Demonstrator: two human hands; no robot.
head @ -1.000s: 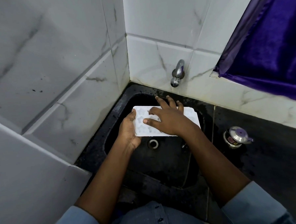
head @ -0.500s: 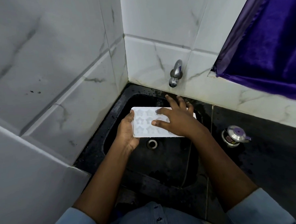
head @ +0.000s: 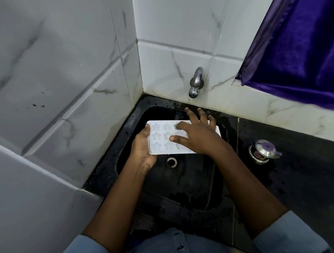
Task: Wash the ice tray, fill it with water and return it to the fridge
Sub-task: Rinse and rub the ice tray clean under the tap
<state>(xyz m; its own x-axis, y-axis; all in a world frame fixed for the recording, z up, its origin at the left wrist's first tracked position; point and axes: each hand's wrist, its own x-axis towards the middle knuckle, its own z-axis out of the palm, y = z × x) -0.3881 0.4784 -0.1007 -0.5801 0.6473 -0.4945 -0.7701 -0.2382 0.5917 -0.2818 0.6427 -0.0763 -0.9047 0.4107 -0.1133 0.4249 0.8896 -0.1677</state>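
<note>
The white star-mould ice tray [head: 164,138] is held over the black sink [head: 124,140], above the drain [head: 171,162]. The left hand [head: 143,149] grips its left edge. The right hand [head: 196,134], fingers spread flat, has slid to the tray's right end, uncovering the left moulds. Washing seems to continue; the tap [head: 195,82] looks shut.

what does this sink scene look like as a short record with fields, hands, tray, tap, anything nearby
tray: white ice tray with star-shaped cavities, held flat over the black sink
left hand: left hand grips the tray's left end
right hand: right hand spread flat on the tray's top, fingers over the cavities
tap: chrome wall tap above the sink's back edge; water flow cannot be told
drain: round metal drain, below the tray
nearby: small steel lidded pot on the black counter, right of the sink
</note>
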